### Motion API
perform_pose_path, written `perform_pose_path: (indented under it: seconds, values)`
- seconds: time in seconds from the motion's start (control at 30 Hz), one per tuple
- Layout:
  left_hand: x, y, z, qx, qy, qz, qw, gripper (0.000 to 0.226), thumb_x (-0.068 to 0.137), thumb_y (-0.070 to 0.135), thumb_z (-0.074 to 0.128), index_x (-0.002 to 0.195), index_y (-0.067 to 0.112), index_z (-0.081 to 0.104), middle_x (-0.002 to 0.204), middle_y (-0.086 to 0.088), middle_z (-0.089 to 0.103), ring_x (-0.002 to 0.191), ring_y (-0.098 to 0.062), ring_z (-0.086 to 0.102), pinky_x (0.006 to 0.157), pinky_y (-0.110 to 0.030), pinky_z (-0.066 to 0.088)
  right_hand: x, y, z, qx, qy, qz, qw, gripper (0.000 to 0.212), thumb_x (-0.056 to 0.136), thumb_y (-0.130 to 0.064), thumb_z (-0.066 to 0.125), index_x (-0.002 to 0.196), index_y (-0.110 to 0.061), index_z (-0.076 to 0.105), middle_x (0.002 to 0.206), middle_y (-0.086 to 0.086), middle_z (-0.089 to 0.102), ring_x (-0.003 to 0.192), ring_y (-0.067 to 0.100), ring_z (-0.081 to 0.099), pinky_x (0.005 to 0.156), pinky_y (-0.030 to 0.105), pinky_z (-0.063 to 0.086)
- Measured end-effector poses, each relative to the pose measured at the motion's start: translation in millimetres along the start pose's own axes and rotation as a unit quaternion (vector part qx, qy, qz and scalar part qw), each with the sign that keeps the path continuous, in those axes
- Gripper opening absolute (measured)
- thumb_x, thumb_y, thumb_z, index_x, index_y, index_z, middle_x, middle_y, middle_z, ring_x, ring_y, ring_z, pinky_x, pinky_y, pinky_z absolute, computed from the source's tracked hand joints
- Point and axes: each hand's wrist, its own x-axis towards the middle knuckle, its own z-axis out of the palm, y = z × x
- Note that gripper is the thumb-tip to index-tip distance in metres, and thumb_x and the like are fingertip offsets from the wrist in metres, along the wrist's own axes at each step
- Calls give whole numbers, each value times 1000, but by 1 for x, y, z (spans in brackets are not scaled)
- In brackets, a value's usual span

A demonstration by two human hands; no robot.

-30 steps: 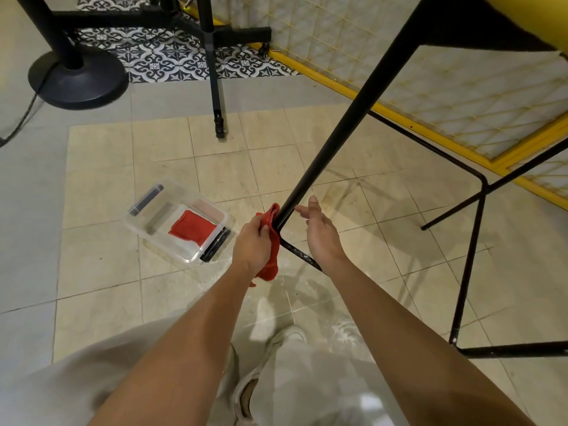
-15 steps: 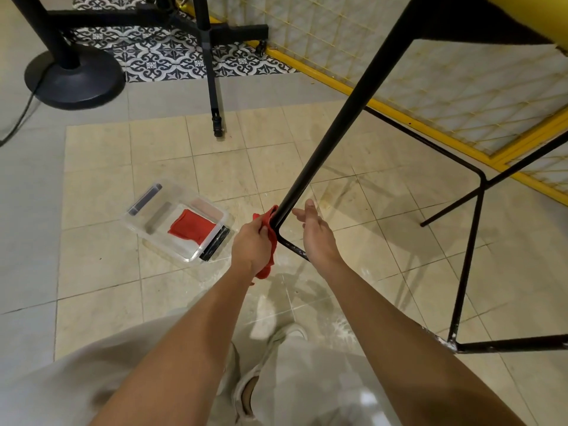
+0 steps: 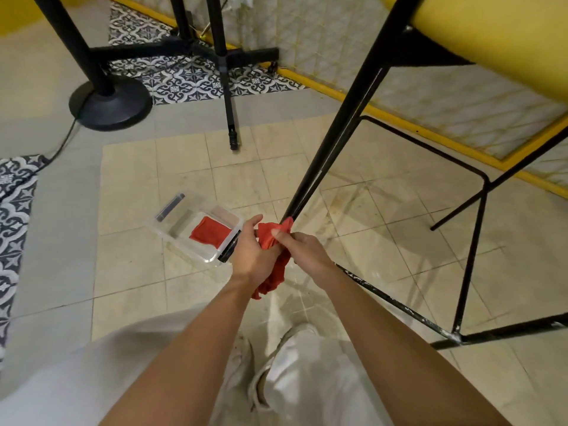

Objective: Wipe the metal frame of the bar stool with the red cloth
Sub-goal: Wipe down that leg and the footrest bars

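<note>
The bar stool's black metal frame (image 3: 335, 139) slants down from its yellow seat (image 3: 498, 29) at the top right to the floor in the middle. A crumpled red cloth (image 3: 273, 259) sits against the lower end of that leg. My left hand (image 3: 252, 250) grips the cloth from the left. My right hand (image 3: 302, 249) pinches its upper part from the right, just below the leg. The leg's foot is hidden behind the cloth and hands. A thin lower rail (image 3: 396, 305) runs right from my hands to another leg (image 3: 470, 259).
A clear plastic box (image 3: 196, 232) with a second red cloth (image 3: 210, 232) lies on the tiles left of my hands. A round black stand base (image 3: 110, 103) and a thin black tripod leg (image 3: 229, 96) stand further back. My knees fill the bottom of the view.
My right hand left the leg and now pinches the red cloth together with my left hand. The view has tilted and shows more floor on the left.
</note>
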Motion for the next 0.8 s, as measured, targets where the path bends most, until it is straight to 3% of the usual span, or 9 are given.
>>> perform_pose_path:
  seconds: [0.07,0.17,0.3,0.37,0.47,0.57,0.67,0.73,0.8]
  values:
    - [-5,5,-5,-2,-44,32,999,76,81,20,71,144,25,28,119,5,50,102,-12,58,90,-31,50,-3,-4,0,9,14,-30,999,31,86,-41,61,105,-16,66,102,1,67,96,15,61,72,17,45]
    - [-7,11,-15,-69,-83,-1,994,78,82,19,72,145,22,27,126,2,51,108,-14,57,93,-29,46,-7,-9,-1,40,55,-42,997,19,89,-24,57,101,-14,67,98,6,68,94,19,62,84,30,48]
    - [0,17,-22,-142,-98,-85,981,34,96,24,51,128,11,54,109,-12,68,98,-29,67,94,-45,51,-13,-12,-3,75,63,-47,994,17,90,-17,51,96,-15,67,95,8,69,92,23,63,87,36,48]
    - [2,20,-22,-122,-81,-89,985,28,100,24,44,117,8,59,99,-16,69,87,-36,66,90,-50,53,-15,-12,-4,98,79,-46,991,18,90,-17,49,97,-13,65,93,7,67,91,22,61,86,37,46]
    - [3,25,-18,-108,-82,-74,988,27,95,21,54,117,6,56,84,-16,64,72,-31,60,81,-49,54,-21,-10,-7,132,95,-45,986,17,94,-25,48,109,-19,54,95,-7,60,96,14,56,82,30,42]
    - [1,32,-9,-83,-76,-43,993,18,91,22,61,106,14,54,87,-14,63,82,-29,67,81,-47,57,-28,0,-9,167,86,-75,979,43,93,-35,54,129,-20,37,107,-8,55,106,11,54,85,23,41]
    - [1,37,-2,-75,-84,-13,993,14,88,22,64,92,21,51,89,-11,60,85,-26,67,75,-41,59,-31,13,-9,157,94,-112,977,88,82,-35,70,145,-30,9,124,-5,45,115,14,51,100,31,41]
    - [2,37,2,-102,-104,-13,989,15,89,22,64,90,18,50,81,-6,58,79,-21,66,68,-34,59,-29,19,-13,151,117,-128,973,96,76,-30,76,144,-35,8,125,-5,43,114,17,54,98,34,45]
    - [3,36,4,-103,-105,-6,989,16,89,24,64,90,16,50,72,1,56,70,-13,61,62,-24,54,-27,22,-15,122,111,-147,975,87,74,-21,79,134,-41,19,121,-5,46,107,18,59,93,35,50]
